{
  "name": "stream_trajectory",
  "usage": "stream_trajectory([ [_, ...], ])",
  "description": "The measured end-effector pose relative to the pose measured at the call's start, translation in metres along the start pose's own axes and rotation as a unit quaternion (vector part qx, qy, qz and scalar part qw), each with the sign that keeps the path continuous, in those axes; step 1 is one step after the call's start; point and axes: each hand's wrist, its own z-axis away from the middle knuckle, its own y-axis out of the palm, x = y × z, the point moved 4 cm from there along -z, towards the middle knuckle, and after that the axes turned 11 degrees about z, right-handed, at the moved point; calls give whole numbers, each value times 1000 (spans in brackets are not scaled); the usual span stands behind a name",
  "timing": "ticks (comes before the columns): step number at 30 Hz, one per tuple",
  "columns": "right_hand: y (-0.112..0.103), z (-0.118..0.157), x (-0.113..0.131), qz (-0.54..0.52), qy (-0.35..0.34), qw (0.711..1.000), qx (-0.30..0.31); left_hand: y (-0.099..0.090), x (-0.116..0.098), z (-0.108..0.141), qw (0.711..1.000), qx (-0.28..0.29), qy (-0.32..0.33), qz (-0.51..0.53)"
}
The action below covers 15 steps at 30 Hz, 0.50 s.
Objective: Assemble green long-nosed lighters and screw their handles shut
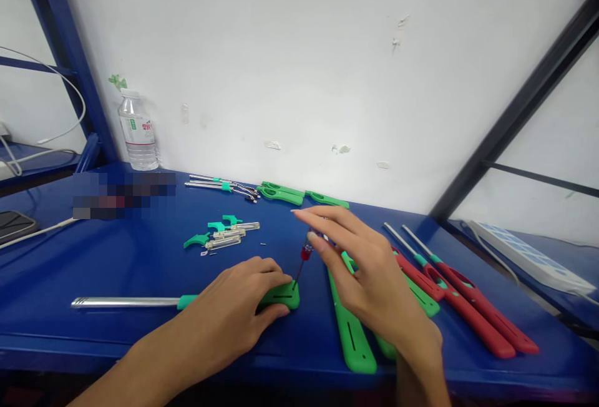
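Note:
My left hand point(243, 301) is wrapped over the handle of a green lighter point(283, 295) lying on the blue table. Its silver tube point(126, 302) points left, with a teal collar beside my wrist. My right hand point(358, 263) holds a small screwdriver point(306, 251) with a red and clear handle between thumb and fingers. The screwdriver leans, its tip at the end of the green handle. Right of that, partly under my right hand, are green lighter handles point(353, 338). Several red lighters point(482, 319) with silver tubes lie further right.
Teal triggers with clear fuel tanks point(227, 240) lie at centre left. Behind them are metal tubes with wires point(210, 185) and green shells point(283, 193). A water bottle point(139, 135) stands back left, a phone point(16, 226) lies far left, and a power strip point(528, 254) is at right.

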Motion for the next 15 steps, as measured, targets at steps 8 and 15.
stream_trajectory([
  [8, -1, -2, 2, 39, 2, 999, 0, 1, 2, 2, 1000, 4, 8, -6],
  [15, 1, 0, -1, -31, 0, 999, 33, -3, -4, 2, 1000, 13, -15, -3],
])
